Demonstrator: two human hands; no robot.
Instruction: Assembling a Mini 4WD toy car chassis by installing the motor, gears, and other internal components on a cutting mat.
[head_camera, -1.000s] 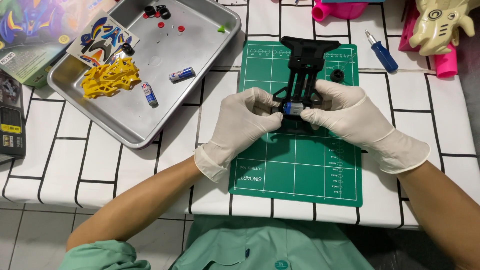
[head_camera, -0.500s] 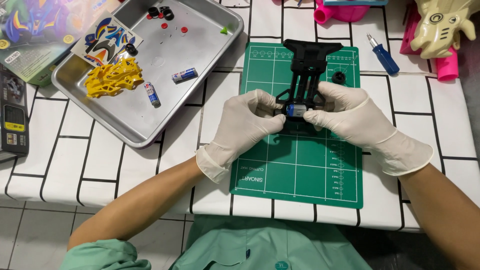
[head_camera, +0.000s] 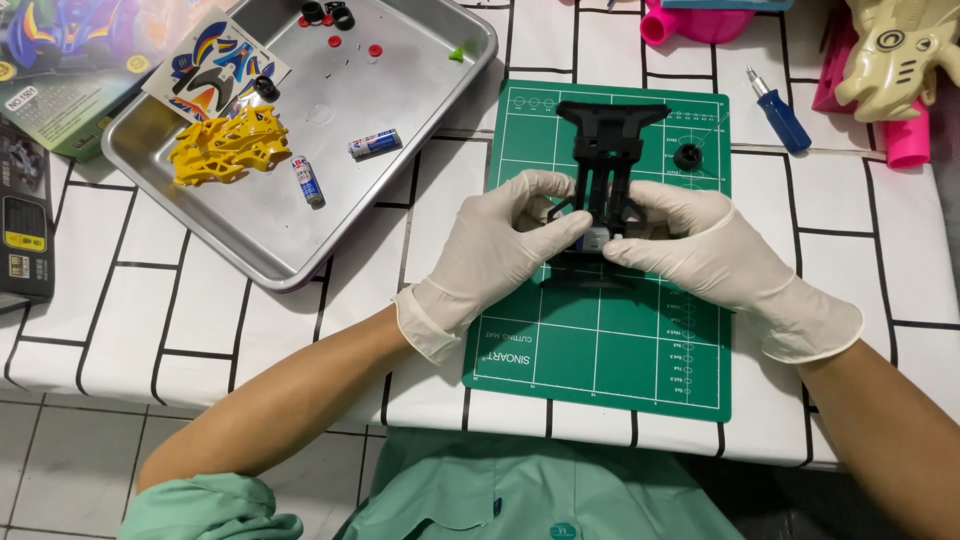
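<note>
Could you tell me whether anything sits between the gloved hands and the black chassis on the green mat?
Nothing visible does: the left hand and right hand already grip the black chassis directly over the green mat.

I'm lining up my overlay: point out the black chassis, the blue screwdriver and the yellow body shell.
black chassis (head_camera: 612, 125), head view, on its wide front bar.
blue screwdriver (head_camera: 786, 124), head view, on its blue handle.
yellow body shell (head_camera: 225, 150), head view, on its middle, in the metal tray.
</note>
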